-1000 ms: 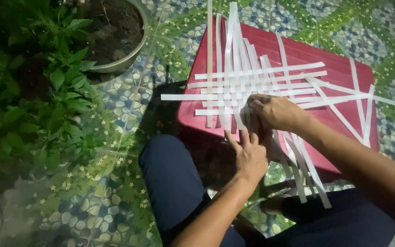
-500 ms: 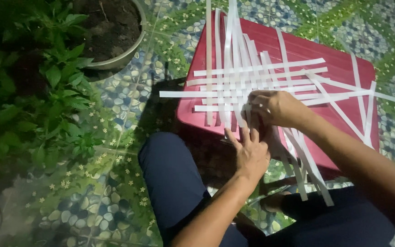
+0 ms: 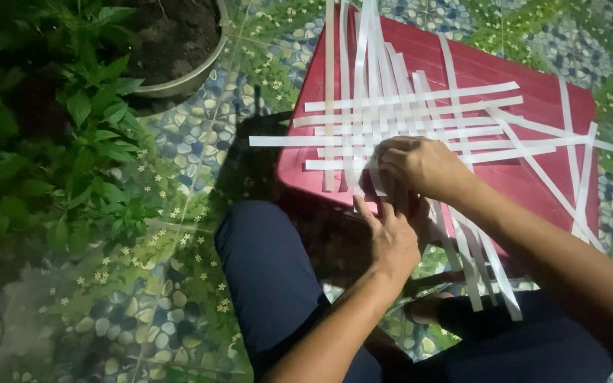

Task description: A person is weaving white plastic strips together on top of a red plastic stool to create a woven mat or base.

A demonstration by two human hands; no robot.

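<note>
Red stool top [image 3: 533,85], crossed white strips [image 3: 406,113]

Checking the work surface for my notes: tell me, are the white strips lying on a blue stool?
No, the white strips lie woven on a red plastic stool.

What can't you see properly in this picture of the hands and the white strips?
All in the head view:
- Right hand: its fingertips curl under, so its grip is hidden.
- Left hand: its fingertips slip under the right hand.
- White strips: their far ends are cut off by the top edge.
- Plant pot: cut off at the top edge.
</note>
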